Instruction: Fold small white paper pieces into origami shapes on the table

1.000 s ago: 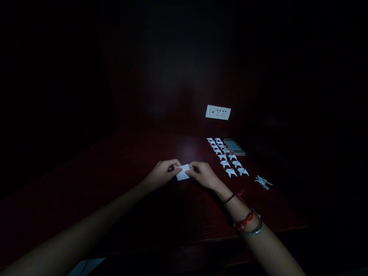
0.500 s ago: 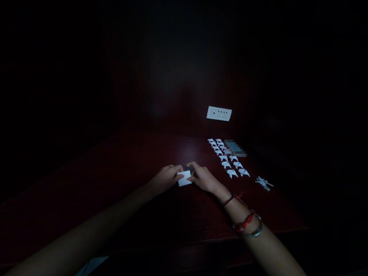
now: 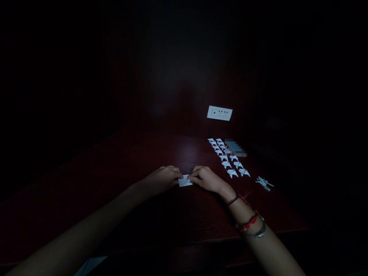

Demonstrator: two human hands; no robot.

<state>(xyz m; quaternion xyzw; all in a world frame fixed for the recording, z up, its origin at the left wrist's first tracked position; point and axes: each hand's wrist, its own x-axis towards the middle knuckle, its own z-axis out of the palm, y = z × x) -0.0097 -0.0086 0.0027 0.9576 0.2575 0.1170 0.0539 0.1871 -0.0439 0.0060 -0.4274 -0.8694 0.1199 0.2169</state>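
Note:
A small piece of white paper [image 3: 185, 182] lies between my hands over the dark red table. My left hand [image 3: 166, 178] grips its left side, thumb and fingers closed at the upper left corner; a ring shows on one finger. From the other side my right hand [image 3: 205, 178] pinches the paper's upper right edge, fingers curled. The paper's far edge is partly hidden under the fingertips. To the right of my hands, folded white paper pieces [image 3: 225, 164] lie in two slanting rows.
A blurred-out flat object [image 3: 236, 147] lies beside the folded rows. A small heap of white paper strips [image 3: 264, 183] is at the right. On the back wall is a white socket panel [image 3: 219, 113]. Something pale [image 3: 91, 265] shows below the table's front edge [image 3: 212, 240].
The paper looks shorter from front to back, its far edge now lower. My right fingers have curled in and moved down onto it. My left fingers have shifted slightly.

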